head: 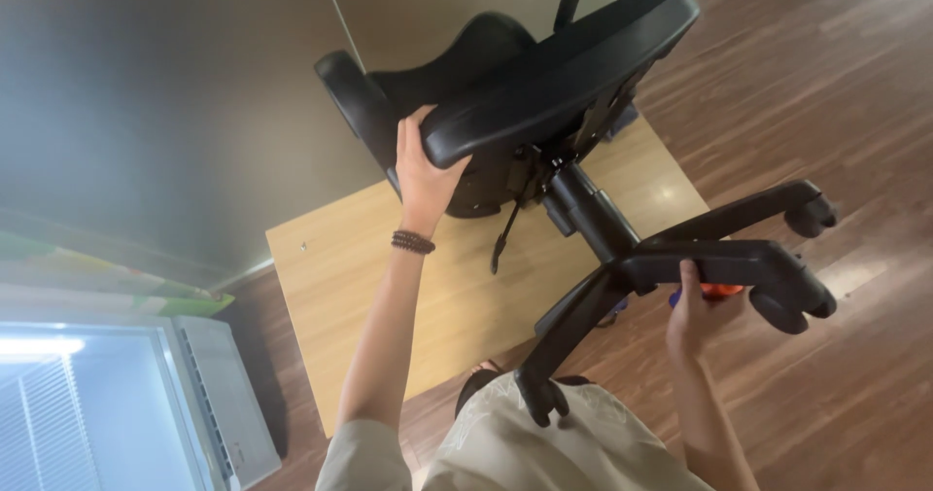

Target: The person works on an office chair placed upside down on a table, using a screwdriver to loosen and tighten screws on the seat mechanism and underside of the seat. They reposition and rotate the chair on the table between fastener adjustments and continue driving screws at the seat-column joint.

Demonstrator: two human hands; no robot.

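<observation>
At the far left a white appliance (219, 394) with a slatted side stands on the floor. Next to it a pale wooden board (340, 277) lies flat, and a black office chair (554, 73) is tipped on its side over it. The left hand (425, 172), a bead bracelet (412, 243) on its wrist, is closed around the edge of the seat. Further right, the right hand (695, 316) grips an orange tool (721, 291) pressed under one leg of the chair base (719, 258).
</observation>
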